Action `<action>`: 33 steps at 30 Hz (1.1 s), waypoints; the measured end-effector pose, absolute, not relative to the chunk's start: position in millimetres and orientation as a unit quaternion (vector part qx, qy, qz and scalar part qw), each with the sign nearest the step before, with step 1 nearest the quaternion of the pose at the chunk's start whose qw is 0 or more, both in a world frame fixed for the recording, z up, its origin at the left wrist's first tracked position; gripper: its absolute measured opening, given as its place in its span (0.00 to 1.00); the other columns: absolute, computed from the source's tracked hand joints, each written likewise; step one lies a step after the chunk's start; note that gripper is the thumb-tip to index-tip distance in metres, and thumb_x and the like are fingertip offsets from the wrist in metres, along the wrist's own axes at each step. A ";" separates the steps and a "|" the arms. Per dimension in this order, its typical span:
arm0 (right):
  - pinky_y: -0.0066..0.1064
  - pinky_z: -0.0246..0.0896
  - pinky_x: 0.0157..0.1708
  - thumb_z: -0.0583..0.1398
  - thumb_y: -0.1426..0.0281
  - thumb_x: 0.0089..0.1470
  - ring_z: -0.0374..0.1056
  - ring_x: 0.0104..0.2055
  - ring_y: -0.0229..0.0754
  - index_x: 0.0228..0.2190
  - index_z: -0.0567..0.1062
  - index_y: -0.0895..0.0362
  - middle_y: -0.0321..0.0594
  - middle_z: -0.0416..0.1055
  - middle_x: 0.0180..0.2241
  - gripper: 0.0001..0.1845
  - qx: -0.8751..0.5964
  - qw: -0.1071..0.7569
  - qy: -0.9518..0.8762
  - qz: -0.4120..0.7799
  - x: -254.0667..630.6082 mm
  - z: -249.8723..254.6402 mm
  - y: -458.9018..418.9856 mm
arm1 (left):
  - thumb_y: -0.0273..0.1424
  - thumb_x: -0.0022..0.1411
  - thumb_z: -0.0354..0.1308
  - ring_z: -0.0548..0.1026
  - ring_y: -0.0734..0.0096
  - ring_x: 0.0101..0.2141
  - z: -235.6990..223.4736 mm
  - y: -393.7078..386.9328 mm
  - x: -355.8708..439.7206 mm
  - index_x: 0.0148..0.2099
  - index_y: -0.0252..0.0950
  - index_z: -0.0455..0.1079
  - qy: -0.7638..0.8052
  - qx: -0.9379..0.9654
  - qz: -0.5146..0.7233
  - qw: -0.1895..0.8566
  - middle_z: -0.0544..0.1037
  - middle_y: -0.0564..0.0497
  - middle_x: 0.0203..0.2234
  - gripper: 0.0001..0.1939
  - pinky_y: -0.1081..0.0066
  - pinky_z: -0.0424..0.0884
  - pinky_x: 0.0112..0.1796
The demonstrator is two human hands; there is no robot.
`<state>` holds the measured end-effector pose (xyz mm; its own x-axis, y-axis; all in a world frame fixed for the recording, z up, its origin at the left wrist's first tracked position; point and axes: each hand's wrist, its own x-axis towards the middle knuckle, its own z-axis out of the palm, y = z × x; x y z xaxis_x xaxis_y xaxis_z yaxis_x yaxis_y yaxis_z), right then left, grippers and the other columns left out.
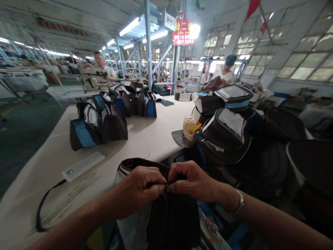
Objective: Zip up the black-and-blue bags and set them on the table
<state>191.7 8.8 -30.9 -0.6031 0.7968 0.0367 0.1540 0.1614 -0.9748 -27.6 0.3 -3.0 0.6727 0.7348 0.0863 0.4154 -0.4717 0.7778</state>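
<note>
A dark bag (173,218) with a brown-edged opening is close in front of me, at the near edge of the table. At its top edge my left hand (145,184) pinches the dark edge between thumb and fingers. My right hand (191,180), with a bracelet on the wrist, grips the same edge right beside it. Both sets of fingertips nearly meet there. Whether a zipper or a seam lies between them is too dark to make out. The bag's pale inner side shows below my left hand.
Several dark bags with blue panels (85,133) stand on the white table (140,139). A pale device with a black strap (83,166) lies at left. A glue jar with a yellow brush (189,126) sits near piled bags (223,128). Two people work beyond.
</note>
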 end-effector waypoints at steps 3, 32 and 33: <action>0.26 0.49 0.26 0.65 0.67 0.47 0.55 0.26 0.33 0.31 0.76 0.64 0.35 0.65 0.25 0.12 -0.377 0.290 -0.694 0.541 189.3 -31.0 6.0 | 0.23 0.62 0.56 0.70 0.80 0.28 -9.8 -2.0 -31.3 0.35 0.34 0.76 0.330 0.843 0.232 0.355 0.73 0.56 0.27 0.08 0.79 0.61 0.29; 0.25 0.51 0.26 0.65 0.71 0.45 0.57 0.27 0.33 0.30 0.78 0.62 0.34 0.67 0.24 0.07 -0.414 0.311 -0.695 0.498 182.0 -32.7 -9.8 | 0.22 0.58 0.49 0.65 0.74 0.29 -8.5 -7.8 -35.9 0.32 0.34 0.65 0.389 0.832 0.218 0.330 0.68 0.55 0.26 0.05 0.74 0.60 0.30; 0.25 0.51 0.26 0.65 0.71 0.45 0.57 0.27 0.33 0.29 0.78 0.62 0.35 0.67 0.24 0.07 -0.415 0.316 -0.692 0.498 181.4 -33.6 -9.7 | 0.23 0.59 0.49 0.66 0.74 0.29 -6.8 -7.6 -36.8 0.33 0.34 0.66 0.387 0.827 0.207 0.353 0.68 0.55 0.27 0.05 0.74 0.60 0.30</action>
